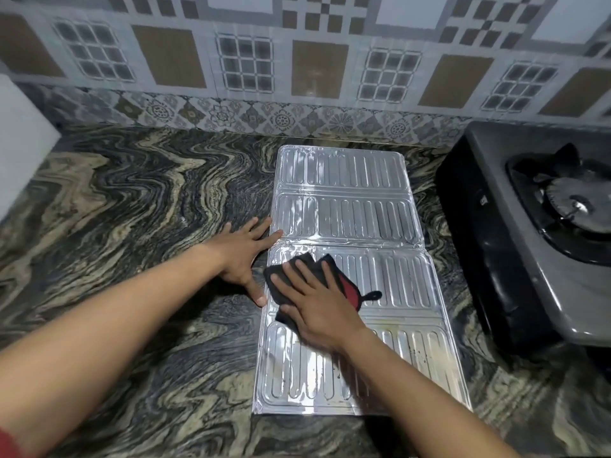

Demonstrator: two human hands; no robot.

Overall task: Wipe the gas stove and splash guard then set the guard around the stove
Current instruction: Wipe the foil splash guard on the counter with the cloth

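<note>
Two hands are down on the job, and I read this as the wiping of the splash guard [350, 226], with the stove's turn and the setting-up either done or to come; I cannot judge from here whether the stove [542, 219] has been cleaned. The guard lies flat and unfolded on the bench [132, 200], four ribbed foil panels running from near the back wall toward the front edge, just left of the stove, which sits at the right end of the bench and apart from the guard. My right hand [317, 302] is spread flat, palm down, pressing a dark cloth [287, 276] with a red patch onto the third panel from the wall, near the guard's left edge. My left hand [244, 252] is also spread flat on the bench beside that left edge, fingertips touching or just over the rim where two panels fold, which I take as steadying the thin sheet. The nearest panel shows brownish specks and smears toward its right side, so I judge it is not yet wiped. The next move calls for drawing the cloth along the ribs across to the right edge, then down onto that near panel, with light pressure so the foil does not buckle or slide, while the left hand pins it.
</note>
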